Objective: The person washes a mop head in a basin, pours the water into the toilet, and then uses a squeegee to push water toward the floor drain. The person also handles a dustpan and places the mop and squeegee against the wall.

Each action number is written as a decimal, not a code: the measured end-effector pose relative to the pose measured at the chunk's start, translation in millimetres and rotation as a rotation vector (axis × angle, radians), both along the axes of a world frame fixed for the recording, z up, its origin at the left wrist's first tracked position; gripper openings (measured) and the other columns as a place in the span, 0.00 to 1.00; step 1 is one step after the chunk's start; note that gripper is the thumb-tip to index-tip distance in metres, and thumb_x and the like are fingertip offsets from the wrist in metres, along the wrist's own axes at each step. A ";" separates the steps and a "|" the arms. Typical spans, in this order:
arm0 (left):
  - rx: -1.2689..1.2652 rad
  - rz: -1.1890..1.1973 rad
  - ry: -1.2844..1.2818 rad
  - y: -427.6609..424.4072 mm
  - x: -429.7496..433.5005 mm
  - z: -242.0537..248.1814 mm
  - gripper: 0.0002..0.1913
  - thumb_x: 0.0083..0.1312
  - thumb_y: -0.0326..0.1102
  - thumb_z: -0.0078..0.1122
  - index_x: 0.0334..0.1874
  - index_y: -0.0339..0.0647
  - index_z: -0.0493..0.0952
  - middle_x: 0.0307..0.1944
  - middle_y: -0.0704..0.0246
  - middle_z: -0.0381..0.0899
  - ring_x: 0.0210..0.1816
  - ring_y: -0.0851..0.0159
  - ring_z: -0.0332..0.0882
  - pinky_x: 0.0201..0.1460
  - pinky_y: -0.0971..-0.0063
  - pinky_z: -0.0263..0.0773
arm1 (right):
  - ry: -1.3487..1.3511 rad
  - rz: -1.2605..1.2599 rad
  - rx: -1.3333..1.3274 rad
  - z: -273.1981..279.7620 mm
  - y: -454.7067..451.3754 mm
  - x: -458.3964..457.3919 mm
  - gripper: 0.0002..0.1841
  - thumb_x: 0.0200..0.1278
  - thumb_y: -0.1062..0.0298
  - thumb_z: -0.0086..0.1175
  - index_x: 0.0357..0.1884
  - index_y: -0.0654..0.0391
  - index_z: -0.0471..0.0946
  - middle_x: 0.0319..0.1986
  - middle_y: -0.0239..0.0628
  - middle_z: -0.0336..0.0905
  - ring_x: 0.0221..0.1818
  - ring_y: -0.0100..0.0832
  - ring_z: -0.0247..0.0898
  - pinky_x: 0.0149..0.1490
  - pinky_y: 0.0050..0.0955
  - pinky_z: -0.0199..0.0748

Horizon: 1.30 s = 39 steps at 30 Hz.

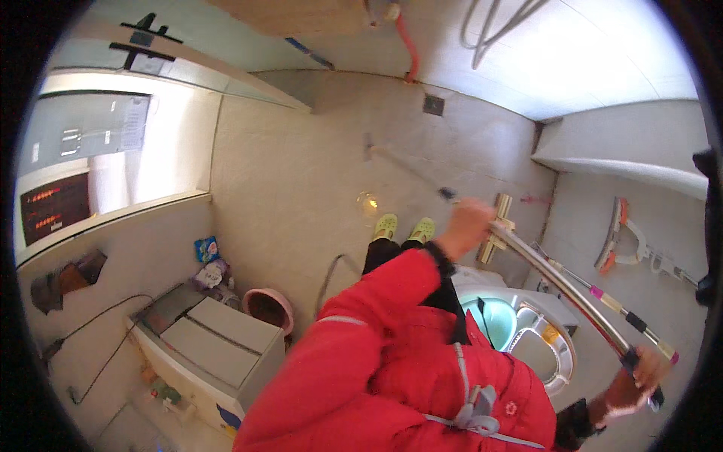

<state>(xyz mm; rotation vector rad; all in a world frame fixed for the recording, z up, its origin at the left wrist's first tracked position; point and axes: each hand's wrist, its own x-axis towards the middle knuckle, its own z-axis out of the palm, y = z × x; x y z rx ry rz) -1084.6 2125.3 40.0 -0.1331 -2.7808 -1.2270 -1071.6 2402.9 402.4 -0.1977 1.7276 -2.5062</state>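
Both my hands grip a long metal pole [556,277] that slants across me. My left hand [469,223] is closed around its middle, in front of my body. At the upper end, on the right, my right hand [638,381] wraps the dark grip. Beyond my left hand the pole runs on past a black joint [448,193]. It ends in a small, blurred crosswise head [368,147] at the floor [294,158]; I cannot tell what kind of head it is. My feet, in yellow-green clogs [386,226], stand behind that head.
A toilet seat [559,361] and a turquoise basin [491,322] are beside me on the right. A squeegee-like tool [615,234] and another pole [615,302] lean nearby. On the left stand a washing machine [214,339] and a pink tub [288,308]. A floor drain [433,104] lies ahead.
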 end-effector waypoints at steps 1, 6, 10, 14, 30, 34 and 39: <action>-0.049 0.020 -0.047 -17.1 23.9 -5.9 0.08 0.52 0.41 0.64 0.23 0.46 0.78 0.22 0.63 0.74 0.31 0.54 0.74 0.34 0.59 0.65 | -0.043 -0.006 -0.081 -12.9 -6.6 -3.3 0.12 0.64 0.64 0.49 0.24 0.48 0.60 0.18 0.21 0.50 0.23 0.20 0.49 0.47 0.28 0.57; -0.139 0.295 -0.108 -109.4 153.3 -45.1 0.05 0.50 0.31 0.64 0.27 0.46 0.76 0.22 0.63 0.70 0.29 0.51 0.70 0.33 0.60 0.63 | -0.232 0.396 0.034 -116.3 -93.6 -23.2 0.08 0.58 0.63 0.51 0.29 0.53 0.64 0.26 0.32 0.65 0.30 0.31 0.57 0.45 0.38 0.59; -0.074 0.477 -0.242 -130.5 222.6 -70.2 0.16 0.55 0.38 0.65 0.18 0.40 0.68 0.18 0.59 0.68 0.25 0.47 0.69 0.28 0.57 0.61 | -0.323 0.670 -0.138 -174.5 -170.4 -23.9 0.12 0.54 0.73 0.56 0.23 0.58 0.63 0.22 0.36 0.69 0.27 0.33 0.65 0.41 0.35 0.63; -0.010 0.309 -0.178 -85.6 198.0 -86.9 0.07 0.52 0.28 0.63 0.26 0.39 0.72 0.24 0.59 0.72 0.31 0.48 0.70 0.32 0.60 0.64 | -0.270 0.511 -0.162 -159.5 -149.5 -40.4 0.12 0.55 0.67 0.48 0.20 0.54 0.58 0.16 0.29 0.59 0.20 0.28 0.53 0.30 0.31 0.54; 0.363 0.009 0.132 116.9 -164.5 -17.1 0.19 0.54 0.40 0.65 0.15 0.38 0.66 0.17 0.56 0.68 0.23 0.47 0.66 0.28 0.57 0.59 | 0.246 -0.552 0.217 -20.2 37.8 -70.0 0.15 0.54 0.75 0.43 0.13 0.46 0.58 0.11 0.25 0.56 0.17 0.21 0.52 0.29 0.23 0.53; 0.390 -0.244 0.082 105.4 -135.2 10.4 0.18 0.51 0.38 0.67 0.16 0.41 0.65 0.19 0.61 0.70 0.27 0.50 0.69 0.33 0.58 0.61 | 0.406 -0.315 0.006 8.2 30.7 -16.8 0.12 0.54 0.73 0.43 0.15 0.48 0.61 0.14 0.25 0.59 0.16 0.19 0.56 0.24 0.18 0.55; 0.374 -0.688 -0.021 62.2 -96.7 45.6 0.17 0.51 0.39 0.66 0.16 0.41 0.66 0.16 0.64 0.68 0.25 0.52 0.69 0.31 0.59 0.61 | 0.510 -0.368 0.109 42.2 -38.7 74.0 0.18 0.62 0.71 0.37 0.12 0.46 0.61 0.13 0.24 0.71 0.10 0.14 0.63 0.21 0.11 0.67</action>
